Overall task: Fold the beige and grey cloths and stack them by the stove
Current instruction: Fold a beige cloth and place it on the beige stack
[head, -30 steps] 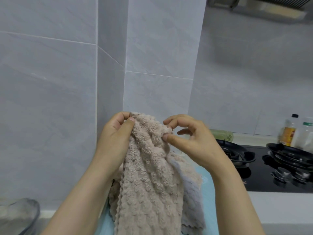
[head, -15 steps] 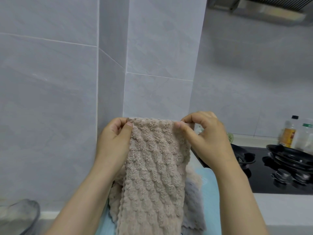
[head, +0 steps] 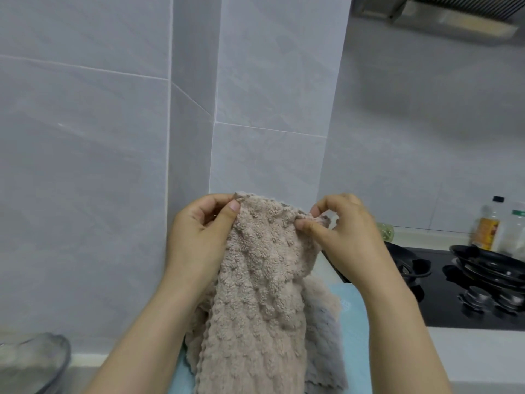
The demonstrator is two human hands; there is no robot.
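Note:
I hold a fluffy beige cloth (head: 255, 294) up in front of the tiled wall, and it hangs down over the counter. My left hand (head: 199, 237) pinches its top left corner between thumb and fingers. My right hand (head: 343, 237) pinches the top right corner, where the edge bunches up. Behind the beige cloth, low and to the right, a grey cloth (head: 326, 342) lies on a light blue mat (head: 355, 322). The stove (head: 454, 305) is to the right.
Black pans (head: 494, 265) sit on the stove's burners, with knobs (head: 480, 294) in front. Bottles (head: 488, 226) stand at the back right by the wall. A glass bowl (head: 31, 362) sits at the lower left. A range hood (head: 440, 15) hangs top right.
The cloth's top edge was first spread wide between my hands. Now my right hand has shifted along the edge, and the right corner is bunched and slacker.

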